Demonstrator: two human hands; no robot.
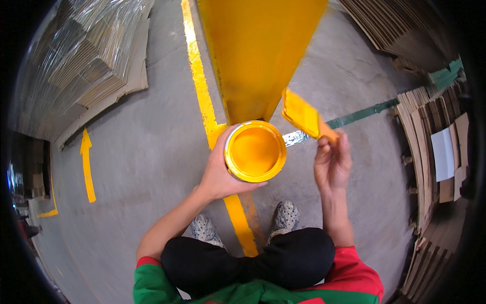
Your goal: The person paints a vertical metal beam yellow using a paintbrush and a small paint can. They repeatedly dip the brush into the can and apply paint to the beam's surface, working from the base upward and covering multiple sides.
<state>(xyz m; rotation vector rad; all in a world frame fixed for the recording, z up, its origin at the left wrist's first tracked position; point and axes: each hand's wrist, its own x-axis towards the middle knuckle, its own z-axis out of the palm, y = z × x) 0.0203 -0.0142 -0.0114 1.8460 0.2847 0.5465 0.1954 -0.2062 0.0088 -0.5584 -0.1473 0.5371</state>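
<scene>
My left hand (218,175) is wrapped round an open can of yellow paint (255,152), which it holds up over the floor between my knees and a yellow post. Paint coats the can's rim and inner wall. To the right, my right hand (334,162) pinches the handle of a flat paintbrush (302,114). Yellow paint covers the brush head, which points up and left, apart from the can and close to the post's right edge. The yellow post (260,55) rises just beyond the can, and the can hides part of its base.
A yellow line (200,76) runs along the grey floor past the post. At the left stand stacked cardboard sheets (96,66) in clear wrap, near a yellow floor arrow (87,164). More cardboard stacks (417,147) line the right. A green stripe (362,114) crosses behind the brush.
</scene>
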